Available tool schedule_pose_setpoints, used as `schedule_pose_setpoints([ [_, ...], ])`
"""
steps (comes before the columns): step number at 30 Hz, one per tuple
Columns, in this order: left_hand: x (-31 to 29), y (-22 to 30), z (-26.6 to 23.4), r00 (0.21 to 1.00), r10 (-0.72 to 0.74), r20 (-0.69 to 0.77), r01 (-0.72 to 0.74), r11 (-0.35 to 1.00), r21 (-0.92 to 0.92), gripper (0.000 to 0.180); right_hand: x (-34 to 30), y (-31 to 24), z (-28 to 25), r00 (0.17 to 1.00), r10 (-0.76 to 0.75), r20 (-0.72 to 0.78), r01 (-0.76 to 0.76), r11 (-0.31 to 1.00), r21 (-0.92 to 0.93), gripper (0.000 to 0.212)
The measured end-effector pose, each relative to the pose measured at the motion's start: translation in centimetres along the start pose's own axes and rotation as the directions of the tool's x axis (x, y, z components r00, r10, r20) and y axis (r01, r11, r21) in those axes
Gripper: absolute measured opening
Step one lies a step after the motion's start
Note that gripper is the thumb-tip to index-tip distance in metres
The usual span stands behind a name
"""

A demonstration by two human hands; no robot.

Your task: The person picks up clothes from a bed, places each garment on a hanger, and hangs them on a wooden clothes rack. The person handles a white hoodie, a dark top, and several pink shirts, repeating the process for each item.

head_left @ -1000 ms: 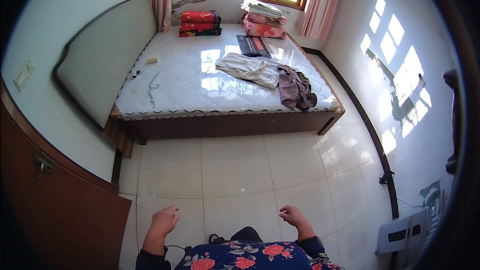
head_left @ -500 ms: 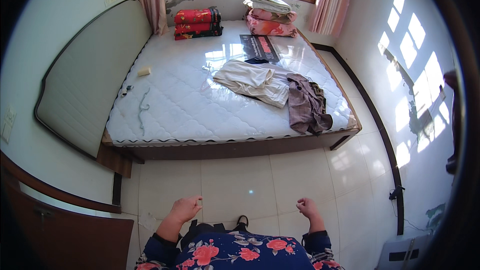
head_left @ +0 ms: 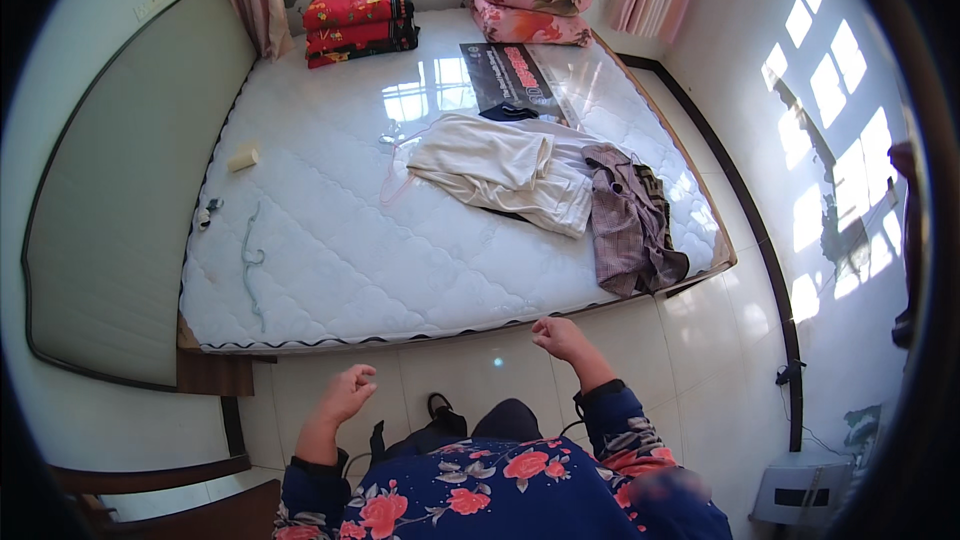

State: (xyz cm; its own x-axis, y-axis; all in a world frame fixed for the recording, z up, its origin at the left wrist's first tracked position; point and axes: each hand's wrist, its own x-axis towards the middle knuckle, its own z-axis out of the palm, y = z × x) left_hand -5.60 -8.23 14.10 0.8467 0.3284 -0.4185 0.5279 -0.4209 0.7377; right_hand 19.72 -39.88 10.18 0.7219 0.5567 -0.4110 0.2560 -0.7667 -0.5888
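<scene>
My left hand (head_left: 349, 391) hangs over the floor in front of the bed, its fingers loosely curled with nothing in them. Closer to the bed's front edge, my right hand (head_left: 559, 337) is curled into a loose fist, holding nothing visible. Neither hand touches anything. On the white quilted mattress (head_left: 330, 250) lie cream trousers (head_left: 500, 165), loosely folded. A brownish checked garment (head_left: 625, 230) lies to their right, near the front edge. A dark folded cloth (head_left: 508, 112) shows behind the trousers. A pink hanger (head_left: 396, 180) pokes out at their left, and a pale green hanger (head_left: 254, 265) lies farther left.
Red folded quilts (head_left: 360, 25) and pink bedding topped with white (head_left: 530, 20) stand at the bed's far end. A yellowish block (head_left: 243, 159) lies near the headboard (head_left: 120, 200). A grey-white appliance (head_left: 800, 493) stands on the floor at right.
I have stepped closer to the bed, which now fills more of the view. My right hand has come forward and inward toward the mattress edge; my left stays low.
</scene>
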Motion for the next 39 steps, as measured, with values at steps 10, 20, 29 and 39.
schedule_pose_setpoints([
  [10, 10.1, 1.6, -0.5, 0.997, -0.080, -0.021, 0.077, 0.988, -0.130, 0.029, 20.4, 3.8, -5.4, 0.988, 0.144, -0.060, -0.128, 0.969, 0.214, 0.038],
  [20, 16.4, 2.5, 5.2, 0.905, -0.423, 0.046, 0.424, 0.890, -0.167, 0.029, 42.8, 9.1, -11.2, 0.846, 0.395, -0.358, -0.256, 0.890, 0.379, 0.085],
  [29, 23.3, 6.9, 7.7, 0.923, -0.379, 0.074, 0.386, 0.909, -0.160, 0.029, 50.1, 9.4, -8.8, 0.791, 0.597, -0.135, 0.006, 0.213, 0.977, 0.051],
  [39, 34.0, 11.0, 5.6, 0.976, -0.211, 0.047, 0.216, 0.962, -0.169, 0.029, 33.0, 7.0, -21.2, 0.972, 0.064, -0.226, 0.233, -0.148, 0.961, 0.042],
])
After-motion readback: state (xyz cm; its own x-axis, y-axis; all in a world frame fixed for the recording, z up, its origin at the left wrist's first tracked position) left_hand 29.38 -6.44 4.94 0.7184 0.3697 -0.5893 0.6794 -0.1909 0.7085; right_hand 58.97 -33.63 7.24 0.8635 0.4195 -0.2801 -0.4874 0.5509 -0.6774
